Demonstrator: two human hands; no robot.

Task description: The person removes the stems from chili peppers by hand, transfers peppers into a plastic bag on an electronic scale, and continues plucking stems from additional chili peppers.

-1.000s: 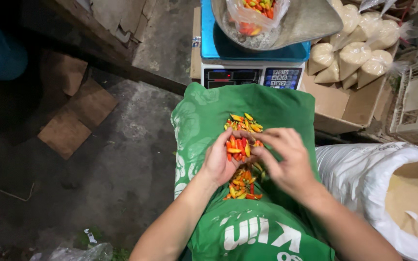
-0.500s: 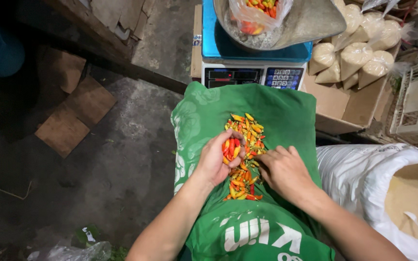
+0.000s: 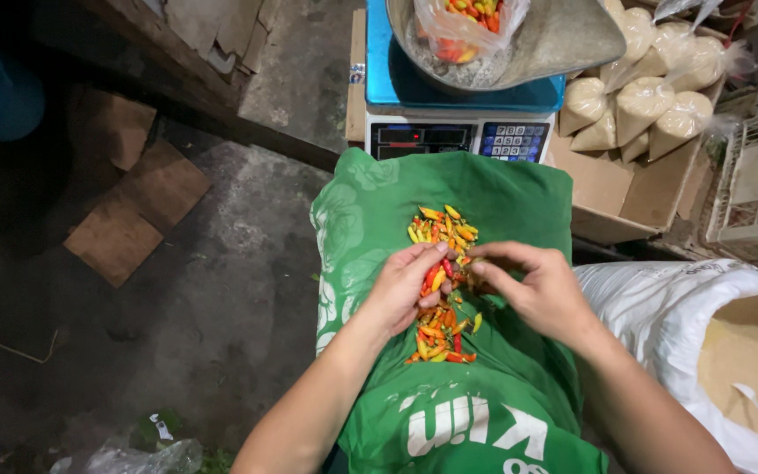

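1. A green sack lay across the person's lap, and everything else here is placed by it.
2. A strip of small chillies (red, orange, yellow and a few green) ran down the middle of the sack, from near its far end toward the person.
3. The left hand rested on the sack at the left of the strip, fingers curled around several chillies cupped in the palm, so it was closed on them.
4. The right hand lay on the sack at the right of the strip, its fingertips pinched narrow on a single chilli just beside the left hand's fingers (the two hands nearly touched).
5. Just beyond the far end of the sack stood a scale with a blue top and a keypad.
6. On the scale sat a metal pan, and in it a clear plastic bag holding more chillies.
7. Beyond the sack to the right, a cardboard box held knotted clear bags of pale grain.
8. Right of the sack stood an open white sack of yellowish grain, touching it.
9. Left of the sack, flat pieces of cardboard lay on the dark floor.
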